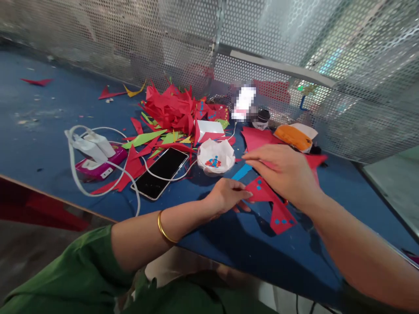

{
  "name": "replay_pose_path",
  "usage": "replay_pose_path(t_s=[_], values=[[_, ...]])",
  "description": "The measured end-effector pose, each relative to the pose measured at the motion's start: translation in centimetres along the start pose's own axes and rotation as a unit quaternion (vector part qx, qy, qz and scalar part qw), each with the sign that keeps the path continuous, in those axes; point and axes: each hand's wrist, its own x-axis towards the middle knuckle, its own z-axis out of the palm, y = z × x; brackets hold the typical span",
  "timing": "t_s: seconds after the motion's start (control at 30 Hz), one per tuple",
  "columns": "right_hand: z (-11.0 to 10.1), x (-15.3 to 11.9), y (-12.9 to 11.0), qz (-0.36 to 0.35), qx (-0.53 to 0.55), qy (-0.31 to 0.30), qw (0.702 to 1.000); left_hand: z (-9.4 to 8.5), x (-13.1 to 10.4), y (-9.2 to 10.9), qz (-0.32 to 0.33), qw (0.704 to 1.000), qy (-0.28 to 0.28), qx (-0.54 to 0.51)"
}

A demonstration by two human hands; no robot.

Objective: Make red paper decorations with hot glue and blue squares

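My left hand pinches the left end of a red paper cutout dotted with small blue diamond pieces. Just above the cutout, my right hand has its thumb and forefinger pressed together; whatever is between the tips is too small to make out. A strip of blue paper lies between the two hands. Close by on the left sits a small bowl lined with white paper, with red and blue bits inside. Part of the cutout and more red paper are hidden behind my right hand.
A black-screened phone lies left of the bowl, with a white cable looping around a purple power strip. Behind are a heap of red paper scraps, a lit phone and an orange piece. Perforated metal borders the blue table.
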Motion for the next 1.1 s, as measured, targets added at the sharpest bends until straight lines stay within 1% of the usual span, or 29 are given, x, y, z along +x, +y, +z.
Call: replay_pose_path(t_s=[0.07,0.13,0.2,0.3,0.5,0.6,0.77,0.9,1.1], values=[[2.1,3.0,0.2,-0.053,-0.032,-0.065,0.996,-0.1,0.2,-0.3,-0.006,1.000,0.001,-0.009],[4.2,5.4,0.5,-0.079,-0.066,-0.136,0.985,-0.2,0.4,-0.5,0.000,1.000,0.002,-0.024],[5.9,7.0,0.9,-0.092,-0.107,-0.186,0.972,-0.4,0.5,-0.7,0.008,0.999,0.003,-0.034],[7.4,8.3,1.4,-0.109,-0.138,-0.233,0.957,-0.5,0.5,-0.7,0.005,1.000,-0.005,-0.016],[8.4,8.8,1.8,-0.126,-0.160,-0.270,0.941,-0.5,0.4,-0.5,-0.010,0.999,-0.014,0.034],[8.6,8.9,2.2,-0.121,-0.182,-0.273,0.937,-0.5,0.5,-0.7,-0.010,0.999,-0.019,0.039],[8.9,9.0,2.7,-0.141,-0.151,-0.275,0.939,-0.5,0.7,-1.0,-0.008,0.999,-0.021,0.046],[9.3,9.0,2.7,-0.147,-0.136,-0.281,0.939,-0.5,0.9,-1.3,-0.004,0.998,-0.025,0.052],[9.4,9.2,2.2,-0.149,-0.169,-0.301,0.927,-0.6,1.1,-1.5,0.001,0.998,-0.031,0.051]])
